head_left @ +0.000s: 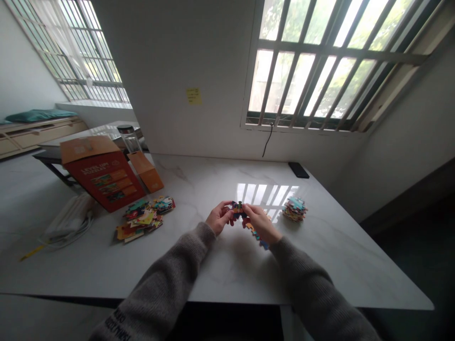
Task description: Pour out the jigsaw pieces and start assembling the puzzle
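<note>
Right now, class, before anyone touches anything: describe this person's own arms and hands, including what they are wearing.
Both arms are covered by long, fuzzy grey knit sleeves that reach the wrists. The left sleeve has dark lettering near the bottom of the view; the right sleeve shows none. The left hand and right hand are bare, with no gloves.

Got a marble table (199, 180) here with a red cardboard puzzle box (103, 175) propped up at the far left, a glass bottle (130, 138) just behind it, and a black phone (298, 170) near the far edge. Yellow sticky note (194, 96) on the wall, barred window (334, 61) to its right, teal cushion (40, 115) way off left.
</note>
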`<state>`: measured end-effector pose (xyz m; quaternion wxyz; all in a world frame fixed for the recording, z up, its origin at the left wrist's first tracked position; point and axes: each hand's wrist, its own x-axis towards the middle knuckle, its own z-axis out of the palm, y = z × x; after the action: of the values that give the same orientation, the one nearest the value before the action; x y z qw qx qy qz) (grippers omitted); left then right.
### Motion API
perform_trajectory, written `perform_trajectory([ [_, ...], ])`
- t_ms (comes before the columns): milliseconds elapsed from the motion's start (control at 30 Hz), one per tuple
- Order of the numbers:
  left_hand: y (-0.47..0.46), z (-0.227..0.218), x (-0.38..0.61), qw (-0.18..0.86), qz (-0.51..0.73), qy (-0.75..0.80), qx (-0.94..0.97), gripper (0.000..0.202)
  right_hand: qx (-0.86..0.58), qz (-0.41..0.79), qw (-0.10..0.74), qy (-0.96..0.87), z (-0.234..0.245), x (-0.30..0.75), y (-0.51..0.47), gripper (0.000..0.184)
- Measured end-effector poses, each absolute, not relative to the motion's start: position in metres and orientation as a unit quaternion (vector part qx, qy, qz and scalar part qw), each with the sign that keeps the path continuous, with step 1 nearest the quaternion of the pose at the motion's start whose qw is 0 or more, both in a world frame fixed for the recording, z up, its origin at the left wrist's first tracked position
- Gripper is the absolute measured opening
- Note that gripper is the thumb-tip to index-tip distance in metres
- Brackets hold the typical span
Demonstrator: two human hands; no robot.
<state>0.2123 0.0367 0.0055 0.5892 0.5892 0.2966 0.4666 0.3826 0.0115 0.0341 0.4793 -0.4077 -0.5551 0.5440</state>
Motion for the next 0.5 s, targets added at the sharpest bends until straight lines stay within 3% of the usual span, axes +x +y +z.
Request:
perform_trajectory([
  [500, 0.048, 0.002, 0.208, 0.615, 0.484, 0.338, 0.523, 0.04, -0.376, 0.544, 0.634, -0.4, 0.024, 0.4, 0.012, 0.027],
])
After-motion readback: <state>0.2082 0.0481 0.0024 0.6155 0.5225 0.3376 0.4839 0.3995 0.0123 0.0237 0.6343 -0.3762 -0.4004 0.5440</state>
